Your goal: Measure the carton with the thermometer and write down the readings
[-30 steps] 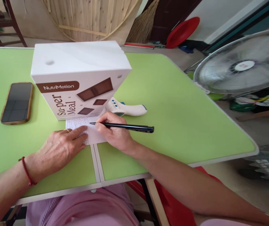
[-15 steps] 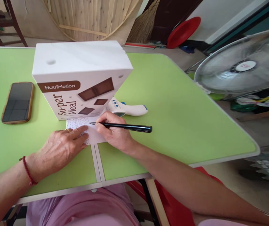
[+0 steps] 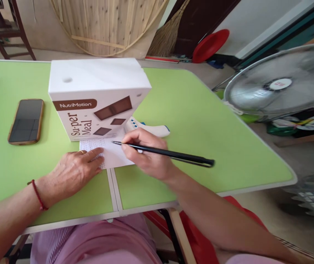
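My right hand pinches a black pen, its tip close above the paper; whether it touches I cannot tell. The white sheet of paper lies on the table, its left part covered in small handwriting and its right part blank. Fingers stretched out, my left hand rests flat on the written part. Right behind the paper stands a white NutriMotion box, upright. A white infrared thermometer with blue buttons lies beside the box, partly hidden by it and by my right hand.
A phone in a brown case lies on the left of the green table. The table's metal seam runs below the paper. A large fan stands off the right edge, and a red basin is on the floor behind.
My right hand has moved a little right with the pen, whose back end now swings lower and further right. My left hand stays on the paper. The whole view has shifted slightly.
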`<action>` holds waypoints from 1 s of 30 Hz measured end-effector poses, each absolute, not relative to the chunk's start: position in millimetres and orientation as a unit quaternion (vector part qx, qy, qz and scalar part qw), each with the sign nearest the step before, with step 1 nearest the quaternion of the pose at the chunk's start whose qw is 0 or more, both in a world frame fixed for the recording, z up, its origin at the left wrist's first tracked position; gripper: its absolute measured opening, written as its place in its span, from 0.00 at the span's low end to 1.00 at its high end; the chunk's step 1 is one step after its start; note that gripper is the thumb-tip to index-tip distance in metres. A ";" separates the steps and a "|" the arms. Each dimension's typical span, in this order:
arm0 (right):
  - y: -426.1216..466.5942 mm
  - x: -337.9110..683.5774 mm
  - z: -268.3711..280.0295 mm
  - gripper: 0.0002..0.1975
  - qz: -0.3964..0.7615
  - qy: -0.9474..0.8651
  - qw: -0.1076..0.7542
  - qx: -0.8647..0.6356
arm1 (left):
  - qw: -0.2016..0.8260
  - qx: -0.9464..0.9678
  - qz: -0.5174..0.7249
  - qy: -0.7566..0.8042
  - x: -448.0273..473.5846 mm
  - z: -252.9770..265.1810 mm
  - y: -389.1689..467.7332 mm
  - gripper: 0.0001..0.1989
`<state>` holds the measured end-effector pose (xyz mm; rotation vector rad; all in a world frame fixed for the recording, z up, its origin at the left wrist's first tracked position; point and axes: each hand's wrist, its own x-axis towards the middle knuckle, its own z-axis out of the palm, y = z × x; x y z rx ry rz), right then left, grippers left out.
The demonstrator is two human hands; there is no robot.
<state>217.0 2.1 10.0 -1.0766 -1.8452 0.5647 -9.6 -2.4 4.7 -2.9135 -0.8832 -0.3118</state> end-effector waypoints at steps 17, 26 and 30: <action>68.1 254.8 22.1 0.19 -0.078 -0.889 0.134 -0.431 | 0.026 -0.952 -0.081 -0.293 -13.0 3.7 1.5 0.11; 81.6 249.6 -1.5 0.18 -0.065 -0.881 0.152 -0.443 | -0.039 -0.941 -0.158 -0.295 -17.7 2.2 5.9 0.10; 78.7 270.9 4.6 0.24 -0.020 -0.872 0.183 -0.454 | -0.123 -0.892 -0.261 -0.348 -28.8 7.9 15.1 0.14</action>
